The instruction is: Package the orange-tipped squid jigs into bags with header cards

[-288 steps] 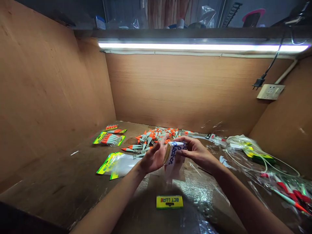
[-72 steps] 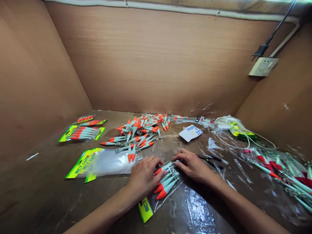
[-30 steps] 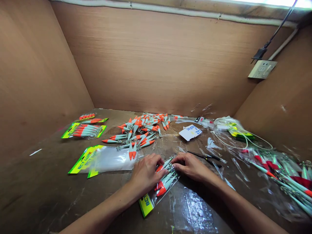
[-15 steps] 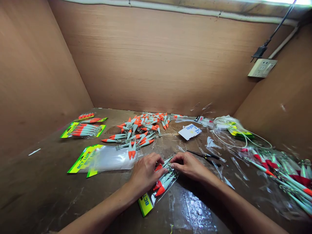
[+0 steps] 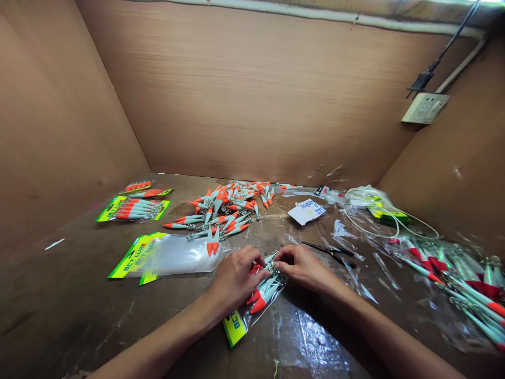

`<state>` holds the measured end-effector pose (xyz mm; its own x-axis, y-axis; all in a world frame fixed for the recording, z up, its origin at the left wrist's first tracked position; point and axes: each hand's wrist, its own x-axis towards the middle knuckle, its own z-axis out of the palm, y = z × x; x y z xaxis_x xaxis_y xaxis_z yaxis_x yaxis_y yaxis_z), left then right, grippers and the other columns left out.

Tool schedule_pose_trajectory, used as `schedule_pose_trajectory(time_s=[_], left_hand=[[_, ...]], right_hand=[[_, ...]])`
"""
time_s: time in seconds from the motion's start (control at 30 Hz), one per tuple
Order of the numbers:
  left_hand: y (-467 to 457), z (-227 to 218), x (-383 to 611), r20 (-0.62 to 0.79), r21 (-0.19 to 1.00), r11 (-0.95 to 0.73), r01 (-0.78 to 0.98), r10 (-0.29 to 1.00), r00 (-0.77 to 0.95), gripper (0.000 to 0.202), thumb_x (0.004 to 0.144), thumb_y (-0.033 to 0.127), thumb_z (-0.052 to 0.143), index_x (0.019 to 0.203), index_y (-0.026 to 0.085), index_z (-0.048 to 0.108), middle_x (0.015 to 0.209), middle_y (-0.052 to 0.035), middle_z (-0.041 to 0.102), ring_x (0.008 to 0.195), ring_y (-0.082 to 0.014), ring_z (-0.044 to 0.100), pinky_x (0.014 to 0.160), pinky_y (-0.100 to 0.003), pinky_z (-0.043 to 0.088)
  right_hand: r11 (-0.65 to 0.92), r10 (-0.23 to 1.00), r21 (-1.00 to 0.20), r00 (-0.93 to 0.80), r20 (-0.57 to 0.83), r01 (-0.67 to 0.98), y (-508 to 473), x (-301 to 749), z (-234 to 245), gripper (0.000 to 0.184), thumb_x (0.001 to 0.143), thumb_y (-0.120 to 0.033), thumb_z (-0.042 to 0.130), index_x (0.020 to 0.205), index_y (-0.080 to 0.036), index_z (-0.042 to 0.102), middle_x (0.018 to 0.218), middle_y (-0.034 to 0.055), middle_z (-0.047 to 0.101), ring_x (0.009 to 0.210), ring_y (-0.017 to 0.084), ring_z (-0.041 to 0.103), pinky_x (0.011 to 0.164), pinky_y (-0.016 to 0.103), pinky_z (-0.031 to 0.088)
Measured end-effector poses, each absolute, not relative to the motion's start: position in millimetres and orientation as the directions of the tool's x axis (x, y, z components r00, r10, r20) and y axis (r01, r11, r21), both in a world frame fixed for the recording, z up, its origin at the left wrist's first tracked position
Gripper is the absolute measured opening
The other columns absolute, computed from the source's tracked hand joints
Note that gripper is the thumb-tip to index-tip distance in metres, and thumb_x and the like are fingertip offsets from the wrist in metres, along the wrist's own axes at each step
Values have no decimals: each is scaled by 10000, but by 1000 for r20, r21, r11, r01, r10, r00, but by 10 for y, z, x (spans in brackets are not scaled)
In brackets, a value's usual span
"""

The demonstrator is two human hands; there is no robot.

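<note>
My left hand [image 5: 239, 271] is closed over a clear plastic bag with a yellow-green header card [image 5: 234, 327], its fingers around the hook ends of the fishing lures. These orange-and-white lures [image 5: 265, 296] lie side by side, orange tips towards the header. From the other side my right hand [image 5: 299, 267] pinches at the same metal hooks, thumb and fingertips together. Which hooks each hand grips is partly hidden. Left of my hands are flat header-card bags [image 5: 183, 255], with two lures [image 5: 212, 242] at their upper edge. Beyond them spreads a pile of loose lures [image 5: 229, 202].
Filled lure packs [image 5: 138, 209] lie at the far left. To the right are black-handled pliers [image 5: 333, 252], a handwritten white card [image 5: 306, 211], plastic scraps, a bag with white cord [image 5: 361, 196] and red-and-white lures [image 5: 469, 284]. A plug hangs by a wall socket [image 5: 425, 108].
The view has shifted very slightly. Both hands stay at the hook ends of the lures, with only a small movement of the fingers.
</note>
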<state>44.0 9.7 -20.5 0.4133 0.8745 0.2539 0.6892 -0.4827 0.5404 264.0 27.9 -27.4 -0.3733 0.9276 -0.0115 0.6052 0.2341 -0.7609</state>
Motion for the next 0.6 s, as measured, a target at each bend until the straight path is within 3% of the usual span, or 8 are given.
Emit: schedule_pose_trajectory(time_s=[0.43,0.6], left_hand=[[100,-197,443,223,552,-452,700,889,399,170,855,326,705,1001,241,684,929,-8,707,838,-186,654,702,-269,448],[95,-190,465,218,505,-430,748,903,371,109,861,345,698,906,249,721,904,-4,712,837,-188,658,691,-276,432]], right_hand=[[170,944,-751,-323,-61,639,283,2685,-295,195,829,-309,602,872,-173,735,802,19,745,736,183,644,651,246,427],[158,944,-747,-321,-78,646,273,2711,-293,191,822,-305,602,866,-178,738,791,14,738,701,173,623,638,245,420]])
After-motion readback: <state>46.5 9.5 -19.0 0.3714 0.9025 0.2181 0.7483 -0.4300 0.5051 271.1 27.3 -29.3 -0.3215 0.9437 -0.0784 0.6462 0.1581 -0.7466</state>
